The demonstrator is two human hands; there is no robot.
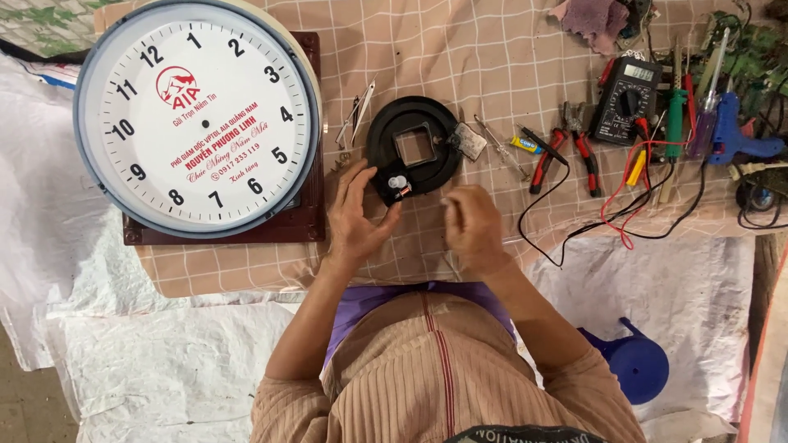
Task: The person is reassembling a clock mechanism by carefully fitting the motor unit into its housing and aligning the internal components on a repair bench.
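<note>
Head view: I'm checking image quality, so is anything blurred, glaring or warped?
Head view: light is soft and even, shadows faint; the right hand is slightly motion-blurred, the left hand sharper; no strong glare on the clock; edges bow a little near the corners.

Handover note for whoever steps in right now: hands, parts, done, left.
Left hand: fingers on the near rim of the black round clock part, by its small white cylinders.
Right hand: raised just right of that part, fingertips pinched; contents too small to tell.
Done: the clock face lies apart, no hands on it.
Left: black part not yet back on the clock.
Pliers and multimeter lie to the right.
</note>
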